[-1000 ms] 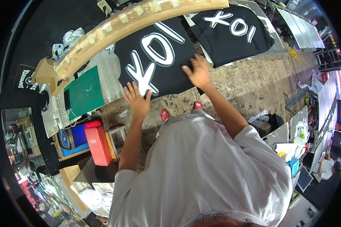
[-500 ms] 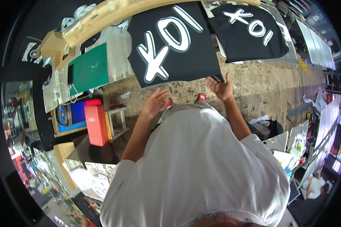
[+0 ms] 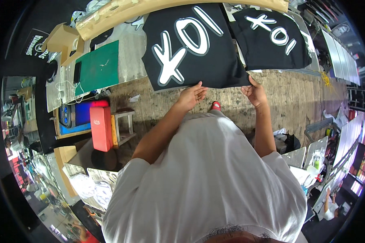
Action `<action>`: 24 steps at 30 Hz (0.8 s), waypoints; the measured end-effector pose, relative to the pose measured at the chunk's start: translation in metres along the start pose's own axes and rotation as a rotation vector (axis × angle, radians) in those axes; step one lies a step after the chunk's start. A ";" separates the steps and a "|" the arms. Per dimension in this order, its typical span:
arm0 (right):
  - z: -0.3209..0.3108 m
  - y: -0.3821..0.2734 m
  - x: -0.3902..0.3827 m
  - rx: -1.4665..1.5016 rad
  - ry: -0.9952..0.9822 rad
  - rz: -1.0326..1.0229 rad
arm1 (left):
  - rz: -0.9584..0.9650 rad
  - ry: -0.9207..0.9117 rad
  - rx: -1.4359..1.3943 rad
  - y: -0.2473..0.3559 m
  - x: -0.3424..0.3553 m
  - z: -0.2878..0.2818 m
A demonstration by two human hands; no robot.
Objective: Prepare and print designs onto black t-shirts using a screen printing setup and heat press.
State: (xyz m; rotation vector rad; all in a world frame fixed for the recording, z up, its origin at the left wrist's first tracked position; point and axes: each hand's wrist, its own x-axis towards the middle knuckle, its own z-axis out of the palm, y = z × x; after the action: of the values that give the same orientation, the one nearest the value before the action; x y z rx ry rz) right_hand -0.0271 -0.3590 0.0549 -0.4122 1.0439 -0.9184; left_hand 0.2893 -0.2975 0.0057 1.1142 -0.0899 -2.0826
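Note:
A black shirt with large white printed shapes point(image 3: 190, 44) lies flat on a board in front of me. My left hand point(image 3: 192, 96) pinches its near edge at the left of the hem. My right hand point(image 3: 253, 92) grips the same hem at its right corner. A second black shirt with white print point(image 3: 273, 38) lies flat just to the right, its edge overlapping the first one's corner.
A green cutting mat point(image 3: 97, 67) and a cardboard box point(image 3: 63, 40) sit at the left. A long wooden beam point(image 3: 150, 10) runs along the far side. Below left stand a red box point(image 3: 101, 128) and a small wooden stool point(image 3: 123, 125) on the worn floor.
Both my hands slid down off the printed face of the shirt to its near hem and closed on the edge. The view tilted, so the shirts sit higher.

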 end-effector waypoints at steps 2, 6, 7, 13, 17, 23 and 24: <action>0.006 -0.010 -0.013 0.013 -0.035 0.001 | -0.002 0.060 0.015 -0.004 0.000 0.003; -0.001 -0.016 -0.034 -0.027 -0.047 -0.016 | 0.139 0.061 0.039 -0.004 -0.013 0.005; -0.008 -0.016 -0.039 -0.061 -0.020 0.013 | 0.198 0.057 0.093 -0.002 -0.018 0.004; -0.087 0.039 -0.083 -0.356 -0.135 0.300 | -0.113 -0.023 0.259 -0.022 -0.050 -0.018; -0.129 0.070 -0.098 -0.760 -0.198 0.820 | -0.102 0.132 0.039 -0.038 -0.049 -0.059; -0.058 0.046 -0.016 -1.924 -0.367 0.750 | 0.183 0.214 -0.165 -0.032 -0.065 -0.124; -0.034 0.033 -0.002 -1.810 -0.344 0.452 | 0.238 0.255 -0.190 -0.031 -0.067 -0.127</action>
State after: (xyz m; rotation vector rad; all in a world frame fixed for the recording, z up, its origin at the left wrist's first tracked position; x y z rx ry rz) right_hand -0.0425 -0.3338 0.0172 -1.6375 1.3157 0.7395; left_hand 0.3872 -0.1974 -0.0383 1.1798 0.0937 -1.6892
